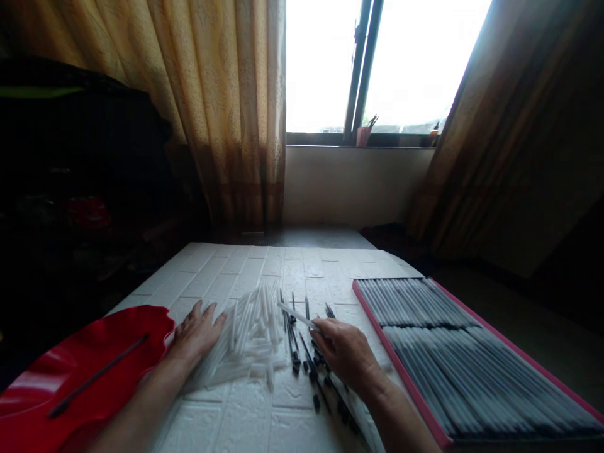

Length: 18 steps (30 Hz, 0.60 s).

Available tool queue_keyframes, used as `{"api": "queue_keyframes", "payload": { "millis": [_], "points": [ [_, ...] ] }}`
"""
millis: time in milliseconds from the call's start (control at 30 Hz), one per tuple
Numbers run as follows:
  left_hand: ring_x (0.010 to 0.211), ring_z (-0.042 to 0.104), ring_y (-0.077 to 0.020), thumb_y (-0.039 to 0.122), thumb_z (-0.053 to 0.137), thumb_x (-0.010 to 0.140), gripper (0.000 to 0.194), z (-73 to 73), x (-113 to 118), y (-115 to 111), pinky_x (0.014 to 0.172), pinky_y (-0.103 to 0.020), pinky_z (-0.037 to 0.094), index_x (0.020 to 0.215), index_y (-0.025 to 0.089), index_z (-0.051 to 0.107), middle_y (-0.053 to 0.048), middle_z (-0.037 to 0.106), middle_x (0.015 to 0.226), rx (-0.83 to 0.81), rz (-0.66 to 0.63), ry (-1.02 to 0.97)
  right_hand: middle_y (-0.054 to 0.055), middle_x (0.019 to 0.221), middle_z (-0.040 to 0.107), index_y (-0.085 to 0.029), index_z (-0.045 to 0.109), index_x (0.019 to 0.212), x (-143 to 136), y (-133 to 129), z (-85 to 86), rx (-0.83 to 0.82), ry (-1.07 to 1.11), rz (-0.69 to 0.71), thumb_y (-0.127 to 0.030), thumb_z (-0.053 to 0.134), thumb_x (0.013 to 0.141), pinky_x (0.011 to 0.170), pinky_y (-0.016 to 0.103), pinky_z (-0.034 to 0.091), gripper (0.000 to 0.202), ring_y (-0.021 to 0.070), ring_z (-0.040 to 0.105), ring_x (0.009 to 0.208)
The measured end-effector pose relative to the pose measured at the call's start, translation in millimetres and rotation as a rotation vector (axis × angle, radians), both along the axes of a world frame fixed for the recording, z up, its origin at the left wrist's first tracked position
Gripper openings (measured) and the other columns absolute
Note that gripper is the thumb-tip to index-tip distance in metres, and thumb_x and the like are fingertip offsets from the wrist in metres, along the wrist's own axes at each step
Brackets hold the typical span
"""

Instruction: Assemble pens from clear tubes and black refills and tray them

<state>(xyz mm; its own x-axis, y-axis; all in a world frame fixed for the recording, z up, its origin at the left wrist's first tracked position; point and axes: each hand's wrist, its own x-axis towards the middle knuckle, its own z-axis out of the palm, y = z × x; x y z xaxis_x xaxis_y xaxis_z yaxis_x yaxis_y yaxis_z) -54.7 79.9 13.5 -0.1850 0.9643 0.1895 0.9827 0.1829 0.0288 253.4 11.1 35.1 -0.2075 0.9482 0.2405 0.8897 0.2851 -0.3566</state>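
Observation:
My left hand point(201, 331) lies with fingers spread at the left side of a pile of clear plastic tubes point(255, 324), next to the rim of a red wavy-edged basin point(111, 336). Pinched in my right hand point(346, 352) is one whitish plastic tube point(297, 315), pointing left toward the pile. Below and around that hand lie several thin black pen refills point(292, 346) with dark ends, partly hidden by the hand. Inside the basin rests one long dark stick point(101, 376).
A pink-edged box point(387, 352) at right holds two rows of tightly packed tubes with dark contents. All this stands on a white brick-patterned tabletop point(250, 270). Behind are a curtain point(236, 113) and a window, with a pink cup point(363, 136) on the sill.

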Motion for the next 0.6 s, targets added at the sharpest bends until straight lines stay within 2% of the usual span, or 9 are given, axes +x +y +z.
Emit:
{"api": "queue_keyframes", "payload": {
  "millis": [200,400,500,600],
  "points": [
    [0.107,0.066,-0.0262,0.029,0.064,0.097,0.032,-10.4,14.9,-21.1,0.088,-0.047,0.056,0.127,0.018,0.059,-0.009,0.061,0.13,0.023,-0.141,0.015,0.004,0.09,0.075,-0.024,0.072,0.1,0.5,0.1,-1.7,-0.007,-0.014,0.013,-0.023,0.053,0.095,0.066,0.024,0.038,0.02,0.0186,0.07,0.082],
    [0.12,0.06,-0.0302,0.029,0.064,0.097,0.036,-17.1,12.5,-36.2,0.097,-0.053,0.05,0.13,0.018,0.058,-0.011,0.058,0.137,0.059,-0.257,0.02,0.004,0.092,0.076,-0.025,0.072,0.102,1.4,-1.1,0.8,0.001,-0.008,0.016,-0.023,0.052,0.095,0.066,0.024,0.039,0.021,0.0185,0.07,0.083],
    [0.128,0.055,-0.0332,0.027,0.056,0.098,0.035,-19.5,7.7,-38.8,0.102,-0.05,0.047,0.131,0.015,0.06,-0.017,0.059,0.138,0.066,-0.268,0.021,0.003,0.089,0.076,-0.025,0.072,0.097,1.6,-1.4,0.7,0.006,-0.008,0.02,-0.023,0.053,0.094,0.065,0.024,0.038,0.02,0.0183,0.07,0.081],
    [0.128,0.056,-0.033,0.027,0.045,0.098,0.04,-15.3,1.9,-42.4,0.103,-0.047,0.047,0.132,0.013,0.061,-0.021,0.059,0.139,0.085,-0.283,0.023,0.003,0.089,0.076,-0.024,0.072,0.097,2.4,-1.3,0.0,0.012,-0.004,0.022,-0.023,0.053,0.094,0.065,0.024,0.038,0.02,0.0187,0.07,0.081]
  ]
}}
